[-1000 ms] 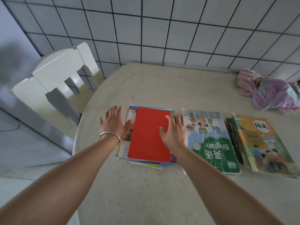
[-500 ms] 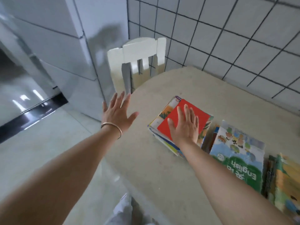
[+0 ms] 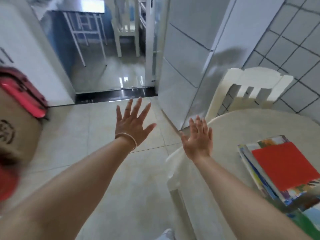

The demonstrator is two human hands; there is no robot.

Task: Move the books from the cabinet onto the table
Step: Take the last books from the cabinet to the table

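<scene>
Both hands are empty and spread flat, fingers straight and apart. The left hand (image 3: 133, 122) sits at the centre of the frame over the pale floor tiles (image 3: 86, 135), a thin bangle (image 3: 127, 138) round its wrist. The right hand (image 3: 199, 137) hangs just right of centre, above the near edge of the round table (image 3: 225, 129). Neither touches anything. Held out loose like this, they read as hands with nothing to carry, free for the next load.

The books already moved lie at the right edge of the frame: a stack of books (image 3: 277, 172) on the table with a plain red cover (image 3: 284, 168) on top and bright, colourful covers fanned out beneath it. It rests well apart from the right hand, flat and squared enough to take more on top. At the lower right corner a green and blue cover (image 3: 311, 220) peeps in, probably another book, though the arm hides most of it.

A white chair (image 3: 251, 87) stands at the upper right, pushed in against the table's far side beside the tiled wall (image 3: 294, 40). At the upper centre a doorway (image 3: 112, 58) opens on a shiny floor and more white furniture. Along the left edge a red and brown blur, perhaps a box or bag, is too smeared to name.

No cabinet is in view, so I judge this the walk back for more books; how many remain cannot be told.
</scene>
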